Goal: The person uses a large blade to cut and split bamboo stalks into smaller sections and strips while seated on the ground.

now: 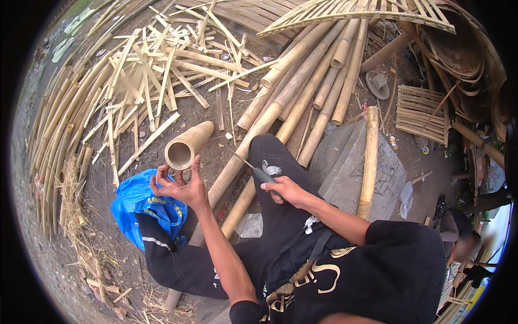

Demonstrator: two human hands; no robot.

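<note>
My left hand (182,188) grips a short, hollow bamboo tube (200,135) at its open end, fingertips against the lower rim. The tube's round opening faces me and its body slants away to the upper right. Closed around a dark grey handle, my right hand (286,191) holds a knife (262,174) over my thigh. Its thin, narrow blade points up and left toward the tube, with a gap between them. A blue plastic bag (141,202) lies just below my left hand, around my lower leg.
Long bamboo poles (280,102) run beside my knee toward the back. Split bamboo strips (156,70) lie heaped at the far left. On the right are a grey stone slab (345,156), an upright bamboo piece (369,162) and a slatted panel (422,113). Another person (458,232) sits at the right edge.
</note>
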